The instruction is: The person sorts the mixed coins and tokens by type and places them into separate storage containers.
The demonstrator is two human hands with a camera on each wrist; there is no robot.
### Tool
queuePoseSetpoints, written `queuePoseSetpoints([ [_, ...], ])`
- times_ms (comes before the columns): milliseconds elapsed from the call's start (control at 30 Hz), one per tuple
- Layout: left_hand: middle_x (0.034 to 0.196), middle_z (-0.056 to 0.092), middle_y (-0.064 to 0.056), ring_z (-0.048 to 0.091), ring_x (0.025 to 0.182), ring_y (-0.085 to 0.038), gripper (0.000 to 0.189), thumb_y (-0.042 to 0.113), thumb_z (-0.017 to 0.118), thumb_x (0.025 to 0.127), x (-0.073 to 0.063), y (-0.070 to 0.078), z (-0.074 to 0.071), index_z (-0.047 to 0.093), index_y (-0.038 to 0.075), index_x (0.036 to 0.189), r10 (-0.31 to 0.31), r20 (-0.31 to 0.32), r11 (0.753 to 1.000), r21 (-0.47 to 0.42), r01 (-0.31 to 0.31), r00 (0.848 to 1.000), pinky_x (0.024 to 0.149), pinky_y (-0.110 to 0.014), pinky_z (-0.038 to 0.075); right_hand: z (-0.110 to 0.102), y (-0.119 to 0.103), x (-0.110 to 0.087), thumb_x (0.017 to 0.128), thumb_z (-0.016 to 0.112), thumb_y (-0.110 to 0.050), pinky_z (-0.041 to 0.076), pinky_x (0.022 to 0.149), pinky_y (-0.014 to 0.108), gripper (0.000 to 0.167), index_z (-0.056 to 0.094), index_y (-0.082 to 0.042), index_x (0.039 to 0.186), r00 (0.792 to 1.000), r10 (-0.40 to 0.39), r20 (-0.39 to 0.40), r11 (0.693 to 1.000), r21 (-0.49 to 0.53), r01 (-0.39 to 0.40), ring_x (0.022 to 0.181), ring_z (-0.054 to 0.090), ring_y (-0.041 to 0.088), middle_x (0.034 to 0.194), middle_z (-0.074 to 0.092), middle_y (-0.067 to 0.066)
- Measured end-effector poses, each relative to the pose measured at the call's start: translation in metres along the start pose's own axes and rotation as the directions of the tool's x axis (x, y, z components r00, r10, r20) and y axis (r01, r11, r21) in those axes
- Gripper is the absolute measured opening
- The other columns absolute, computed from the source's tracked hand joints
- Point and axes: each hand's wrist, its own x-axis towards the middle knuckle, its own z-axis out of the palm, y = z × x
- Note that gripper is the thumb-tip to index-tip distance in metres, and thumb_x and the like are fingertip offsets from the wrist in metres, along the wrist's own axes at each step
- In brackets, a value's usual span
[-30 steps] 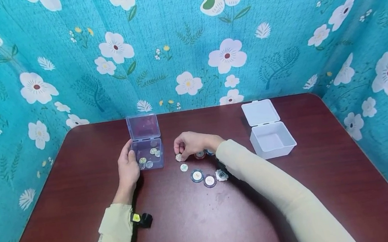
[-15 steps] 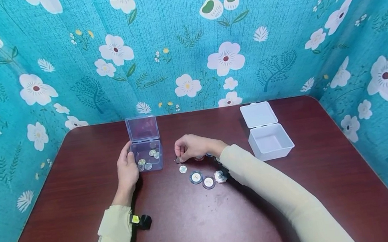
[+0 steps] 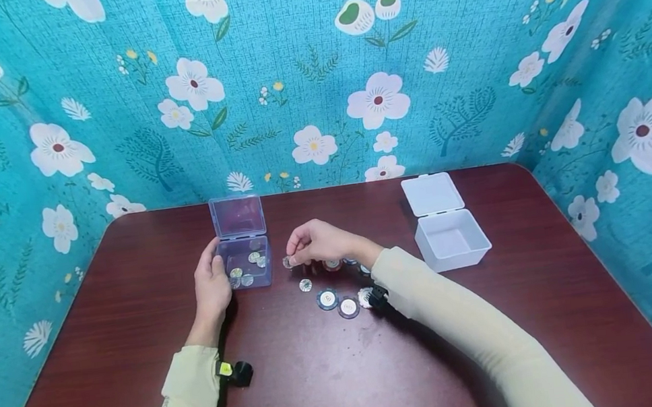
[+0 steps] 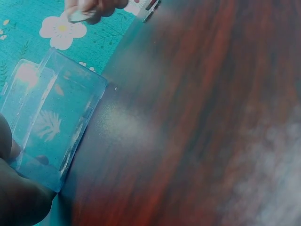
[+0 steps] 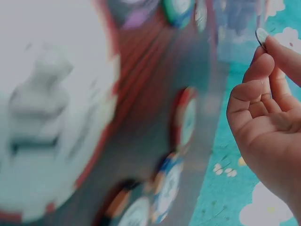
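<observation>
I have a dark red wood-grain table (image 3: 348, 384) with rounded far corners, and behind its far edge hangs a turquoise curtain (image 3: 256, 35) printed with white flowers and green leaves. Toward the table's right far corner I can see a white plastic box (image 3: 458, 259), its hinged lid (image 3: 433, 193) swung back toward the far edge. Mid-table, a blue-rimmed poker chip (image 3: 327, 299), a dark-rimmed poker chip (image 3: 348, 307) and a white-edged poker chip (image 3: 365, 298) lie side by side; nearer the far edge I make out a partly covered red-rimmed poker chip (image 3: 332, 266).
</observation>
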Motion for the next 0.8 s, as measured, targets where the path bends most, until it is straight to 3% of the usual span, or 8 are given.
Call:
queuePoseSetpoints([
  [100, 0.156, 0.038, -0.018, 0.036, 0.142, -0.029, 0.046, 0.007, 0.032, 0.109, 0.0, -0.001, 0.0, 0.037, 0.006, 0.155, -0.004, -0.001, 1.0, 0.001, 0.004, 1.0, 0.117, -0.044, 0.028, 0.005, -0.01, 0.002, 0.089, 0.075, -0.006, 0.053, 0.066, 0.049, 0.006, 0.071, -0.004, 0.093, 1.0, -0.011, -0.006, 1.0, 0.027, 0.011, 0.067, 0.061, 0.027, 0.083, 0.07, 0.02],
  [233, 0.156, 0.038, -0.017, 0.035, 0.142, -0.029, 0.046, 0.007, 0.032, 0.109, 0.001, -0.001, 0.0, 0.037, 0.006, 0.155, -0.002, -0.003, 1.0, 0.0, 0.002, 1.0, 0.117, -0.044, 0.028, 0.011, -0.023, 0.006, 0.089, 0.075, -0.003, 0.052, 0.071, 0.054, 0.007, 0.071, 0.0, 0.095, 1.0, -0.026, -0.015, 0.998, 0.063, 0.027, 0.066, 0.059, 0.022, 0.078, 0.069, 0.013],
  [367, 0.156, 0.038, -0.017, 0.034, 0.142, -0.029, 0.046, 0.007, 0.032, 0.109, 0.001, 0.0, 0.0, 0.037, 0.006, 0.155, 0.003, -0.003, 1.0, -0.002, -0.003, 1.0, 0.117, -0.044, 0.027, 0.017, -0.033, 0.012, 0.089, 0.075, -0.003, 0.054, 0.07, 0.047, 0.009, 0.071, 0.002, 0.096, 0.999, -0.04, -0.037, 0.997, 0.066, 0.042, 0.064, 0.058, 0.019, 0.074, 0.067, 0.005],
  [533, 0.155, 0.039, -0.018, 0.036, 0.141, -0.029, 0.046, 0.006, 0.032, 0.109, 0.001, 0.0, -0.001, 0.038, 0.005, 0.154, 0.005, -0.008, 1.0, -0.008, -0.005, 1.0, 0.117, -0.044, 0.028, 0.024, -0.042, 0.019, 0.09, 0.074, -0.006, 0.05, 0.063, 0.031, 0.008, 0.071, 0.0, 0.096, 0.996, -0.031, -0.081, 0.998, 0.043, 0.034, 0.072, 0.061, 0.037, 0.08, 0.068, 0.018],
  [700, 0.155, 0.04, -0.018, 0.037, 0.141, -0.029, 0.046, 0.006, 0.032, 0.109, 0.002, 0.0, -0.001, 0.039, 0.005, 0.154, 0.006, -0.012, 1.0, -0.003, -0.006, 1.0, 0.117, -0.044, 0.029, 0.031, -0.048, 0.027, 0.091, 0.074, -0.005, 0.055, 0.073, 0.049, 0.008, 0.071, 0.001, 0.095, 0.988, -0.023, -0.152, 0.996, 0.08, 0.035, 0.083, 0.06, 0.05, 0.079, 0.069, 0.013],
  [800, 0.154, 0.041, -0.017, 0.037, 0.141, -0.028, 0.046, 0.005, 0.033, 0.108, 0.003, 0.0, -0.001, 0.04, 0.005, 0.153, 0.009, -0.017, 1.0, -0.001, -0.009, 1.0, 0.116, -0.044, 0.029, 0.036, -0.05, 0.032, 0.09, 0.074, -0.005, 0.055, 0.069, 0.045, 0.008, 0.071, 0.001, 0.095, 0.982, -0.031, -0.185, 0.995, 0.088, 0.048, 0.079, 0.06, 0.045, 0.075, 0.067, 0.007],
])
